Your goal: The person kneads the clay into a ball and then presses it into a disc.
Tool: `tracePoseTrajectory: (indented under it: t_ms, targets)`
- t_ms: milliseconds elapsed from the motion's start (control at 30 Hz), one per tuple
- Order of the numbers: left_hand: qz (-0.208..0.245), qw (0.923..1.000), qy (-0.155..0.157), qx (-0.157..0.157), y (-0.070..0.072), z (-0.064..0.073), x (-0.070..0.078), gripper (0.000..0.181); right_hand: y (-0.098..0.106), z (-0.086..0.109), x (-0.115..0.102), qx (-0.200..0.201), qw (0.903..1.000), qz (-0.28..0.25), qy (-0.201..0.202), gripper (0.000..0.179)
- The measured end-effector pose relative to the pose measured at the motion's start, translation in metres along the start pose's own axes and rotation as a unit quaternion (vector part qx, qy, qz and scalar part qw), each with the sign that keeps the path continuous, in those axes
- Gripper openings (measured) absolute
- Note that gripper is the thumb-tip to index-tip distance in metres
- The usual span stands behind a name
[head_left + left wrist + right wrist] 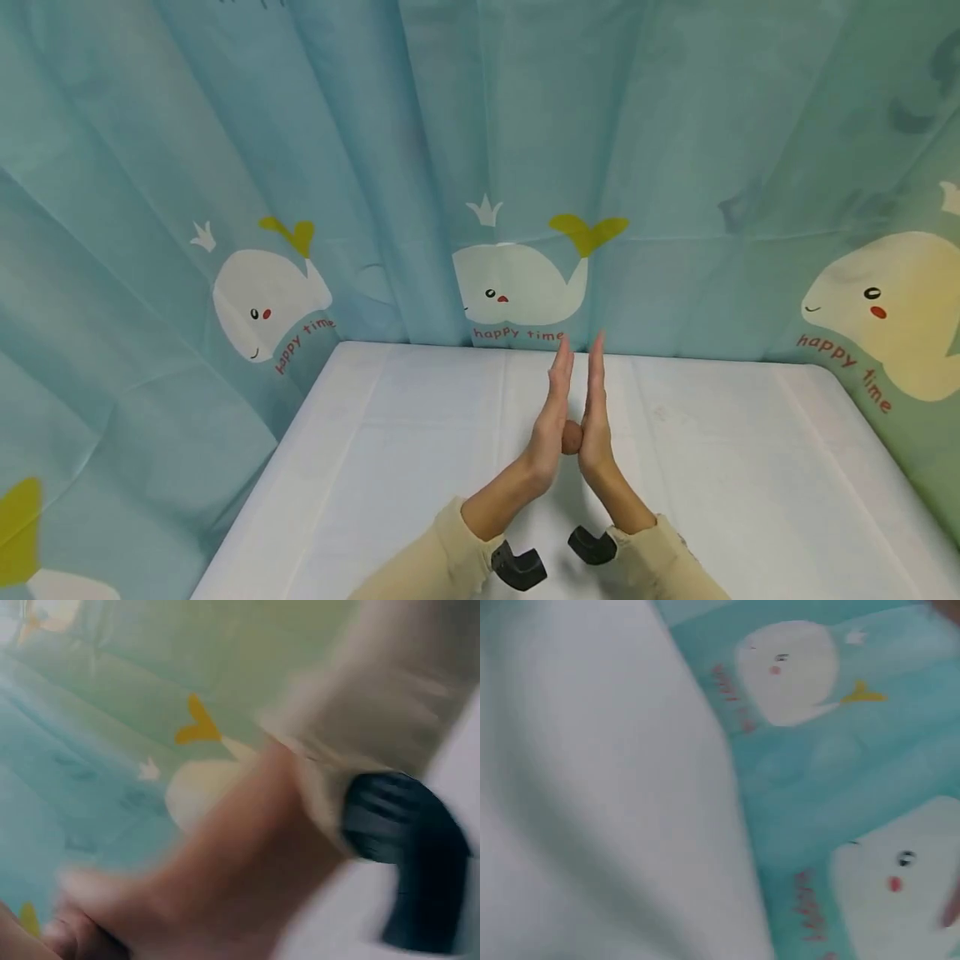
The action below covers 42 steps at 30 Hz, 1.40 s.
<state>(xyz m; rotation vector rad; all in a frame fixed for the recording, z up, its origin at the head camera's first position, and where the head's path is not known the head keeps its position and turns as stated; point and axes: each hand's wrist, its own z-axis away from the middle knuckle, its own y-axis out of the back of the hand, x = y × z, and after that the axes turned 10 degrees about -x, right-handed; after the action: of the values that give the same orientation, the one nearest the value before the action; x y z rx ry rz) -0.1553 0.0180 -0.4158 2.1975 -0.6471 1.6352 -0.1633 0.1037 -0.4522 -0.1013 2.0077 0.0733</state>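
A small brown ball (572, 437) sits between the two palms, low down near the heels of the hands. On its left side the left hand (551, 429) presses against it with straight fingers pointing up and away. The right hand (596, 429) faces it from the other side, fingers likewise straight. Between the fingertips of both hands a narrow gap shows. In the left wrist view a blurred bare forearm (225, 855) runs out of a beige sleeve (375, 712). Only a sliver of a finger (952, 907) shows at the right edge of the right wrist view.
Below the hands lies a white table (420, 433). A blue-green curtain (360, 167) printed with white whales hangs behind it and along both sides. Black curved mounts (519, 567) stick out from the cuffs at both wrists.
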Motion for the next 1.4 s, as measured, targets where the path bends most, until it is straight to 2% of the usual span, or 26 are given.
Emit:
tracePoseTrajectory:
  t_ms: [67,133,233,300,367,467,533,600,667,767,867,967,1100,1233,1333,1400]
  targets:
    - [-0.017,0.9998,-0.009,0.001,0.002,-0.003,0.000,0.064,-0.005,0.007,0.001,-0.003,0.9998,-0.016,-0.014,0.054]
    - [-0.043,0.9989,-0.015,0.013,0.007,-0.007,-0.007,0.063,-0.012,0.014,-0.007,-0.005,0.9988,-0.035,-0.033,0.054]
    - [-0.048,0.9982,-0.003,0.036,0.014,-0.011,-0.021,0.062,-0.019,0.018,-0.023,-0.020,0.9987,-0.032,-0.035,0.054]
    - [-0.047,0.9983,0.004,0.032,0.014,-0.009,-0.027,0.063,-0.018,0.015,-0.029,-0.020,0.9989,-0.026,-0.033,0.054]
    - [-0.033,0.9993,0.014,0.012,0.010,-0.005,-0.028,0.063,-0.011,0.008,-0.029,-0.012,0.9992,-0.014,-0.036,0.053]
    - [0.008,0.9994,0.027,-0.018,0.002,0.002,-0.021,0.063,0.003,-0.003,-0.017,0.011,0.9996,0.011,-0.025,0.053]
    - [0.044,0.9980,0.041,-0.019,-0.001,0.004,-0.013,0.063,0.008,-0.006,-0.008,0.015,0.9996,0.023,-0.007,0.054]
    - [0.060,0.9973,0.040,-0.011,0.000,0.003,-0.007,0.064,0.007,-0.003,-0.001,0.007,0.9997,0.022,-0.002,0.054]
    - [0.044,0.9987,0.025,0.000,0.004,-0.001,-0.003,0.064,-0.001,0.006,0.001,-0.010,0.9999,0.013,-0.005,0.054]
    - [-0.029,0.9992,-0.018,0.023,0.013,-0.009,-0.007,0.063,-0.015,0.019,-0.008,-0.039,0.9987,-0.016,-0.027,0.054]
    - [-0.062,0.9967,-0.034,0.040,0.016,-0.012,-0.017,0.060,-0.020,0.021,-0.025,-0.063,0.9978,-0.021,-0.006,0.054]
    - [-0.034,0.9989,-0.021,0.025,0.011,-0.008,-0.020,0.060,-0.013,0.010,-0.035,-0.054,0.9985,-0.003,0.008,0.054]
    - [0.033,0.9993,0.008,-0.013,-0.001,0.002,-0.009,0.062,0.004,-0.005,-0.023,-0.014,0.9997,0.021,0.009,0.053]
    - [0.079,0.9967,0.017,-0.001,0.001,0.002,0.002,0.062,0.003,0.001,-0.007,-0.015,0.9997,0.011,-0.013,0.054]
    - [0.034,0.9989,-0.020,0.025,0.009,-0.005,0.000,0.060,-0.012,0.017,-0.007,-0.034,0.9989,-0.005,-0.031,0.054]
    - [-0.014,0.9977,-0.049,0.045,0.014,-0.008,-0.007,0.060,-0.021,0.025,-0.013,-0.039,0.9991,-0.011,-0.014,0.055]
